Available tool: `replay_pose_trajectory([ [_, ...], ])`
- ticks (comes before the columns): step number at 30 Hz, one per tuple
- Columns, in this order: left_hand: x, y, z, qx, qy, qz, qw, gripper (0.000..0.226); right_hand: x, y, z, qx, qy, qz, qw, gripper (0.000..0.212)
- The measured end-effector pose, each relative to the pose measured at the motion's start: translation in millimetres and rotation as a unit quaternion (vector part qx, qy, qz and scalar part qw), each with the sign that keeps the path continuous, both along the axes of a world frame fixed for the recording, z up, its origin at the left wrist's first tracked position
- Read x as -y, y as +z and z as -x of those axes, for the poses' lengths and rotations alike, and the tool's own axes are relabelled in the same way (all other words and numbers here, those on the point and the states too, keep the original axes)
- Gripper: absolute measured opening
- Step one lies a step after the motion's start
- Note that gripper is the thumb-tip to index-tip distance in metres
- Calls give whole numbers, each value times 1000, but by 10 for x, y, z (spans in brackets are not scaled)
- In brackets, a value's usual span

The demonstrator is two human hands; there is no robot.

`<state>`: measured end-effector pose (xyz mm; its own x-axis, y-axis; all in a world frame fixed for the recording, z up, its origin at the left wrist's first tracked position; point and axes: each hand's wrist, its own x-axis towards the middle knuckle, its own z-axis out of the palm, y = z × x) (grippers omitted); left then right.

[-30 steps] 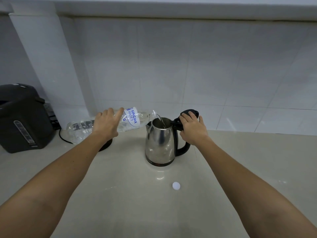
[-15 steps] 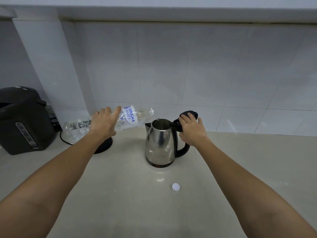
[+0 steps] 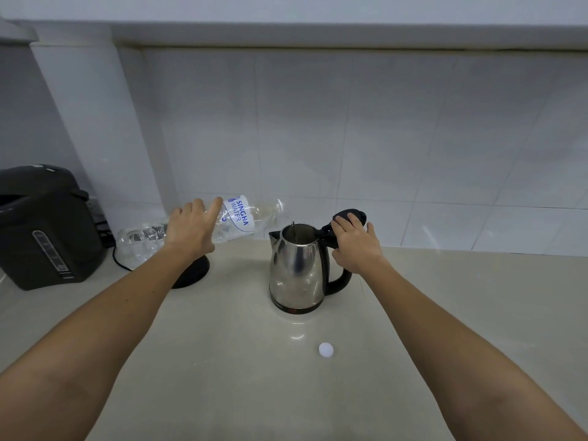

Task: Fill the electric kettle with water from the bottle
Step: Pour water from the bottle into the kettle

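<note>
pouring one bottle (image 3: 237, 218), one kettle (image 3: 296, 268), one cap (image 3: 326, 350)

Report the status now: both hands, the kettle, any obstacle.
Left hand grips clear plastic water bottle, tilted, thin stream falling. Right hand holds steel electric kettle lid open. Small white cap lies clear of kettle.

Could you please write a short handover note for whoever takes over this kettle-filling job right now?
Left hand: gripping the water bottle, tipped on its side with its mouth over the kettle's opening.
Right hand: on the kettle's handle and raised lid.
Kettle: upright on the counter, off its black base.
Bottle cap: on the counter, in front of the kettle.
Done: bottle opened, lid up, thin stream running in.
Left: finish pouring, shut the lid, recap the bottle.
</note>
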<state>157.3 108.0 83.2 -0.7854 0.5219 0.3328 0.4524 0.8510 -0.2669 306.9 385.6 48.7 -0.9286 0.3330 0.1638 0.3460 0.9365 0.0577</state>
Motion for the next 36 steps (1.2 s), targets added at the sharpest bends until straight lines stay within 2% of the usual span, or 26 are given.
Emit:
replay_pose_trajectory([
  [36, 58, 38, 10, -25, 9, 30, 999, 88, 20, -17, -1, 6, -6, 11, 1000, 68],
])
